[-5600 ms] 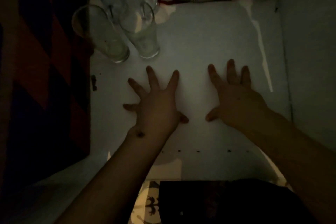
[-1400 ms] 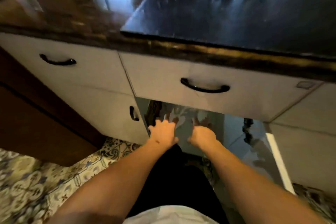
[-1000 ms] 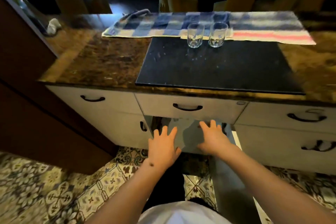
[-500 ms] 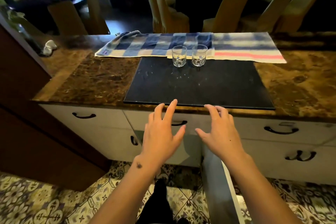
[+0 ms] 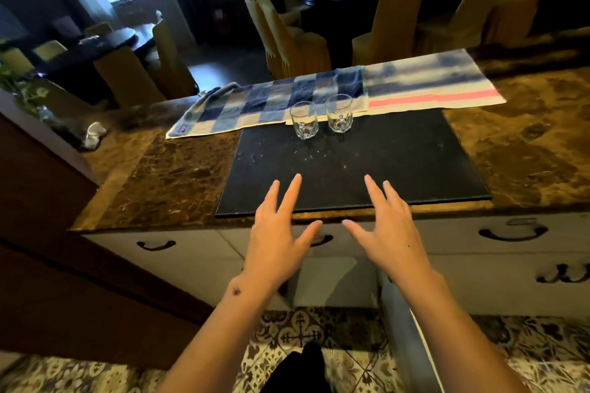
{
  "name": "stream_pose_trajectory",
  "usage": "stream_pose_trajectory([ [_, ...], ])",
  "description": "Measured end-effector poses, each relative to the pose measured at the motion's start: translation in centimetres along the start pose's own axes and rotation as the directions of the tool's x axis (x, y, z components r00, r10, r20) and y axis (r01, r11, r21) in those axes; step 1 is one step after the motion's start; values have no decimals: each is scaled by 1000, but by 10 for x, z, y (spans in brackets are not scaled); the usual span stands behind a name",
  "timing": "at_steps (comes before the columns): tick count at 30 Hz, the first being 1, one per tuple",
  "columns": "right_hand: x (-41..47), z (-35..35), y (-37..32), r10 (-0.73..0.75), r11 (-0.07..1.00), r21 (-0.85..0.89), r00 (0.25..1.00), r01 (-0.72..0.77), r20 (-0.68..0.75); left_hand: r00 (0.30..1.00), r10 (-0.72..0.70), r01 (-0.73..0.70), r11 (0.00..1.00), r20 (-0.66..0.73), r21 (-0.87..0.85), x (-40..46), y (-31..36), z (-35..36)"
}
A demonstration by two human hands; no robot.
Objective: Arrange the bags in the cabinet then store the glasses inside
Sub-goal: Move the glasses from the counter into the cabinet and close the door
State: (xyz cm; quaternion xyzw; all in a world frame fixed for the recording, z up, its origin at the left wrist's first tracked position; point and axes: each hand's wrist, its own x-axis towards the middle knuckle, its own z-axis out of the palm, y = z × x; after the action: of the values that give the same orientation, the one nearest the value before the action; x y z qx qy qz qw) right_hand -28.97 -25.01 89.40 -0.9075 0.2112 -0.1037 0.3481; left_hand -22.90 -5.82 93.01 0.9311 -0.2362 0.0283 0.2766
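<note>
Head view shows two small glasses (image 5: 321,115) standing upright, side by side, on the black mat (image 5: 351,166) of the desk, straight ahead of both hands, with the left hand (image 5: 276,239) and right hand (image 5: 388,233) about equally near, fingers spread wide and holding nothing.

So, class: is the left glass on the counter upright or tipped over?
Upright. The left glass stands on its base on the dark mat, rim upward, beside the other glass.

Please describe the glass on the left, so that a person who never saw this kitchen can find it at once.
On the brown marble counter lies a black mat. Two short clear glasses stand at its far edge, before a checked towel. The left glass is nearer the towel's blue squares; its neighbour is nearer the pink stripe.
</note>
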Motion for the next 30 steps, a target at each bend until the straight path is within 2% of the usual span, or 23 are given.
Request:
stream_pose_trajectory([
  [7,58,14,9,-9,995,100,1000,9,2,998,-38,30,984,-43,-175,63,-35,8],
  [11,111,18,9,-17,997,76,999,19,-27,993,-75,47,960,-92,-275,115,-58,14],
  [17,184,19,6,-6,1000,-6,1000,6,-8,999,-38,41,950,17,-309,184,-88,27],
  [22,250,18,-8,0,997,-73,999,-3,-37,999,-1,13,964,44,-267,245,-106,29],
  [30,305,25,-6,62,997,52,996,-59,-57,994,37,22,861,105,-508,301,-119,52],
])
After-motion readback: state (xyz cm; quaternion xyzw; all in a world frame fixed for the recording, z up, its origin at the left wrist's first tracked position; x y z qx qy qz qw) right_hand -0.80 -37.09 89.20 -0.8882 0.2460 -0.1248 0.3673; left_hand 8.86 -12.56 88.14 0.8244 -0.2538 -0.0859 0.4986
